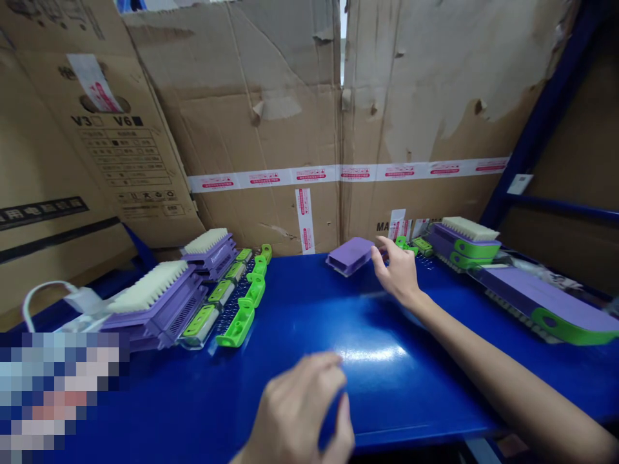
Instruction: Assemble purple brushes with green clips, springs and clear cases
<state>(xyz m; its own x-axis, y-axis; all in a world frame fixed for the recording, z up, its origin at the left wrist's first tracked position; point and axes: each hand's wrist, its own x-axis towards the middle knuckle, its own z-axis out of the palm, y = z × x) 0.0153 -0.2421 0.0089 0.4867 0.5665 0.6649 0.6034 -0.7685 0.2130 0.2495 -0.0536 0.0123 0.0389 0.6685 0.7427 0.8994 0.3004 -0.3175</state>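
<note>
My right hand [397, 269] reaches over the back of the blue table, fingers apart, beside a purple plastic housing [352, 255]. Its fingertips overlap the housing's right edge in view; I cannot tell whether they touch it. Right behind that hand lie bright green end pieces [404, 245]. Low in the middle of the view, my left hand [300, 407] hovers near the table's front, slightly blurred. Its fingers are bent, the thumb stands apart from them, and nothing shows between.
At left are purple housings topped with cream bristle pads [149, 285], a row of green-topped clear parts [221, 293] and green end caps [239, 325]. Purple-and-green assemblies [546, 296] lie at right. Cardboard [271, 129] walls the back; a blue post [536, 122] rises at right.
</note>
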